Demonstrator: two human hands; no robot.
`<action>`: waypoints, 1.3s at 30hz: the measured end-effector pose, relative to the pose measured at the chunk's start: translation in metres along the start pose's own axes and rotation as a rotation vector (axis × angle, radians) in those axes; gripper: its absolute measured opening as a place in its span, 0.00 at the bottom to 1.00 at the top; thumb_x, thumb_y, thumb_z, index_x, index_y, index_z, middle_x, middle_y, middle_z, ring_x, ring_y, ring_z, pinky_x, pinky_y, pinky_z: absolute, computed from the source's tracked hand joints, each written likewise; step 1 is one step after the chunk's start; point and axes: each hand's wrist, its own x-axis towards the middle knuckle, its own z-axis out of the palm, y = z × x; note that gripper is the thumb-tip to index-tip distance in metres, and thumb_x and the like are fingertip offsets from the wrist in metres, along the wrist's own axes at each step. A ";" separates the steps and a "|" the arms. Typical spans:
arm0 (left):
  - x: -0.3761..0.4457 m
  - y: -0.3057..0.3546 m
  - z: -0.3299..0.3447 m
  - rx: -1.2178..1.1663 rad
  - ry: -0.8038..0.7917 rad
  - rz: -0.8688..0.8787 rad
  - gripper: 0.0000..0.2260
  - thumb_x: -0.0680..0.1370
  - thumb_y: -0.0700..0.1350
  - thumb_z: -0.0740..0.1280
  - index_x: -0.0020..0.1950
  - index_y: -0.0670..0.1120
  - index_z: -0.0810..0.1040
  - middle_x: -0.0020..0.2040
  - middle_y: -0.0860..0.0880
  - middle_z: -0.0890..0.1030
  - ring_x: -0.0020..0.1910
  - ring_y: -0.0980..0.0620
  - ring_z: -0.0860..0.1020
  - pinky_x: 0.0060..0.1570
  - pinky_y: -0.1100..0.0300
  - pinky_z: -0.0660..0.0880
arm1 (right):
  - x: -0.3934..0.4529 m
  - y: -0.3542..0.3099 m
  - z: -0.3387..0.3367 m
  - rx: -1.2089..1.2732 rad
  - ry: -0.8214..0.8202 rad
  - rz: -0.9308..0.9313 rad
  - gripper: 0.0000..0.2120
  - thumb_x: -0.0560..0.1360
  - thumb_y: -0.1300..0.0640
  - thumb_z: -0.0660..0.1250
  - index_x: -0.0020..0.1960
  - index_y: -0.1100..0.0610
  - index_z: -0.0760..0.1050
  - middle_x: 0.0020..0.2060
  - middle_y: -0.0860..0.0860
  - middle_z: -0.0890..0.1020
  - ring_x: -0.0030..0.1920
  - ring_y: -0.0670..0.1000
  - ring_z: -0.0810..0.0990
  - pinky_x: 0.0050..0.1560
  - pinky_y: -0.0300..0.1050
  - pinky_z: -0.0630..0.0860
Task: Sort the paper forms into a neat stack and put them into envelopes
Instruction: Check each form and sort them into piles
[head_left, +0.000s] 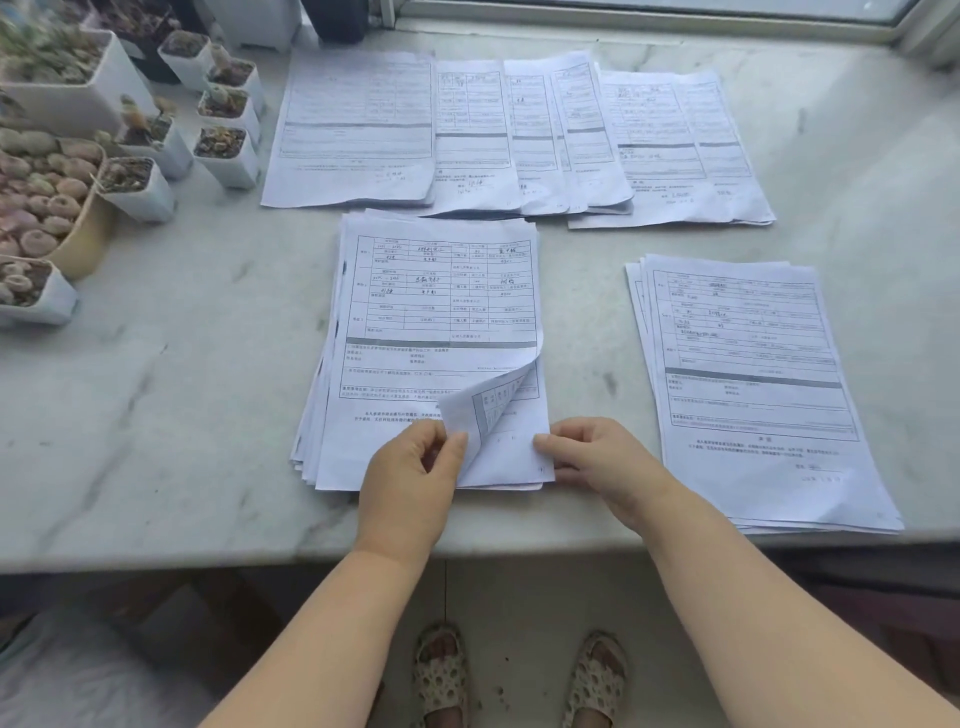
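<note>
The left hand (410, 467) pinches the curled near corner of the top white printed form (441, 291) on the middle stack. The right hand (597, 462), fingers loosely curled, rests on that stack's near right corner, on the pale marble counter (182, 389).

Left hand (410, 467) fingers curled, apparently pinching, right hand (592, 457) fingers loosely bent, both forearms extended

Left of the left hand's fingers (447, 441) bare bench (182, 415) runs open as far as the plant pots (135, 187). Between the right hand's fingers (550, 447) and the right stack of forms (753, 389) lies a bare strip. Beyond the fingers, the middle stack (431, 322) and a fanned row of forms (519, 135) cover the bench.
</note>
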 end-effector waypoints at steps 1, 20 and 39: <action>0.000 0.000 0.000 -0.004 0.008 -0.005 0.12 0.72 0.54 0.64 0.37 0.45 0.76 0.32 0.48 0.78 0.33 0.49 0.74 0.39 0.52 0.73 | -0.001 0.000 0.000 0.009 -0.009 0.005 0.09 0.78 0.63 0.66 0.40 0.60 0.80 0.38 0.52 0.85 0.41 0.48 0.83 0.47 0.39 0.80; 0.004 0.006 -0.005 0.125 -0.043 0.026 0.14 0.75 0.51 0.70 0.32 0.51 0.71 0.28 0.57 0.72 0.30 0.59 0.70 0.34 0.59 0.66 | 0.002 -0.010 0.012 -0.014 0.085 0.093 0.09 0.78 0.58 0.66 0.39 0.58 0.77 0.33 0.51 0.81 0.37 0.50 0.78 0.52 0.49 0.77; -0.011 0.015 -0.009 0.609 -0.147 0.576 0.13 0.74 0.55 0.61 0.46 0.51 0.82 0.47 0.55 0.81 0.47 0.53 0.78 0.38 0.60 0.76 | 0.007 -0.039 0.016 -0.438 0.235 0.071 0.10 0.72 0.59 0.63 0.31 0.55 0.70 0.30 0.53 0.74 0.34 0.53 0.69 0.36 0.43 0.65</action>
